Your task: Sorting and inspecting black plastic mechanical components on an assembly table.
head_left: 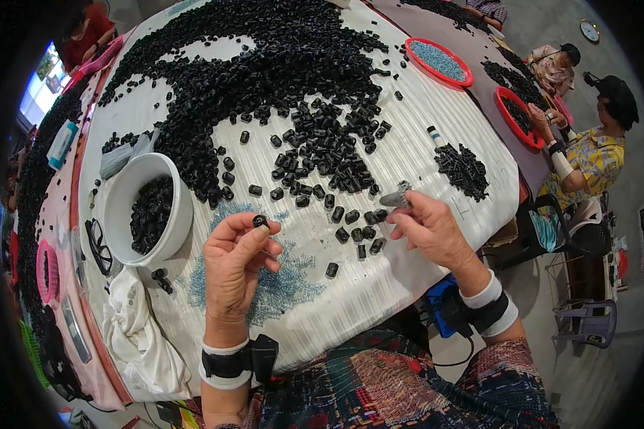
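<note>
Patterned clothing (401, 379) nearest my head view | I see left hand (232, 264) pinching a black piece (260, 221) at its fingertips, long axis unclear | right hand (436, 227), farther from it, pinches a grey item (393, 198) | loose pieces (368, 232) just left of those fingers

White ribbed table covering (479, 136), toward its right-hand corner: a few faint dark strokes (460, 211), not legible.
Round white-faced clock (589, 31), well beyond the covering's right edge: dial marks too small to read.
Flat teal-and-white rectangular box (63, 145), past the covering's left edge: no readable print.
</note>
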A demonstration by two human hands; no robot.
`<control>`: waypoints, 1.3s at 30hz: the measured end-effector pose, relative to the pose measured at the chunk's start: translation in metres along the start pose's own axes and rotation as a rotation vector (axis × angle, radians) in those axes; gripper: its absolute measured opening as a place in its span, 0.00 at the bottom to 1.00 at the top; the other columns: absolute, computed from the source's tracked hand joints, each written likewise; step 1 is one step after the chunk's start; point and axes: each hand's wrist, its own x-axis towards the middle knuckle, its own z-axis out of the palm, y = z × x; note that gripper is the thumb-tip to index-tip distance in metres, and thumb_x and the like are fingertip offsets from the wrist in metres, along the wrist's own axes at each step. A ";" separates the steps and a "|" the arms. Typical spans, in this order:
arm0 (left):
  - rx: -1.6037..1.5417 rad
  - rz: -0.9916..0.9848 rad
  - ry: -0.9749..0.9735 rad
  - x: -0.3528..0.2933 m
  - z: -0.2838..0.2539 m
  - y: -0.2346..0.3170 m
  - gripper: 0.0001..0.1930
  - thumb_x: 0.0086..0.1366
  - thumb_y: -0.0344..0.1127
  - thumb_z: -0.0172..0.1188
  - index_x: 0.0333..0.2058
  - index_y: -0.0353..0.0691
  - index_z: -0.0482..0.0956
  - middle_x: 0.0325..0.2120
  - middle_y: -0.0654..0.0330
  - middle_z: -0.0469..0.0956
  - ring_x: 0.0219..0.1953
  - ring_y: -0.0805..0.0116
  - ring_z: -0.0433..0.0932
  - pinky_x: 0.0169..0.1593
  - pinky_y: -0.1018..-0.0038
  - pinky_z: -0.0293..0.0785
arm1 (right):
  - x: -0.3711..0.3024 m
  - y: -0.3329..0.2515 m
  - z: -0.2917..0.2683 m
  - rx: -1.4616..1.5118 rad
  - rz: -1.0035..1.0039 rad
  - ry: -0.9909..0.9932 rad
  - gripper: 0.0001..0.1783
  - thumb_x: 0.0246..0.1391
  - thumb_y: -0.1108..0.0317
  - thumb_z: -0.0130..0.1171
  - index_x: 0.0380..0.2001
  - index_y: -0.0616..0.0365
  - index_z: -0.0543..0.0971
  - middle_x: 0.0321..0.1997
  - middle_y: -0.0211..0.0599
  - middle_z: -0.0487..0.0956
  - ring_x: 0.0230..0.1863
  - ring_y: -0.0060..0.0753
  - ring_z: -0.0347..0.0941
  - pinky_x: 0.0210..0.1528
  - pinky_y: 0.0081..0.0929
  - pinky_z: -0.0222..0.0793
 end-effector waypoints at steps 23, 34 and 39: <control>-0.008 -0.014 0.034 -0.003 0.001 0.004 0.07 0.59 0.23 0.58 0.37 0.33 0.74 0.32 0.50 0.80 0.26 0.69 0.81 0.23 0.79 0.78 | 0.067 -0.009 0.024 -0.645 -0.631 -0.059 0.10 0.46 0.78 0.51 0.36 0.61 0.72 0.33 0.46 0.74 0.38 0.48 0.71 0.41 0.37 0.68; -0.037 -0.047 0.056 -0.002 0.001 0.004 0.07 0.59 0.22 0.58 0.37 0.33 0.74 0.31 0.50 0.80 0.26 0.68 0.81 0.23 0.79 0.78 | 0.005 0.002 0.026 -0.803 -0.797 -0.137 0.13 0.42 0.76 0.55 0.36 0.60 0.73 0.44 0.42 0.74 0.48 0.45 0.69 0.47 0.36 0.68; -0.042 -0.045 0.058 -0.002 0.003 0.005 0.08 0.58 0.22 0.59 0.37 0.33 0.75 0.31 0.50 0.80 0.26 0.68 0.81 0.23 0.79 0.79 | 0.037 -0.014 0.000 -0.696 -0.702 -0.042 0.10 0.45 0.77 0.55 0.35 0.63 0.72 0.37 0.46 0.74 0.41 0.48 0.71 0.41 0.36 0.69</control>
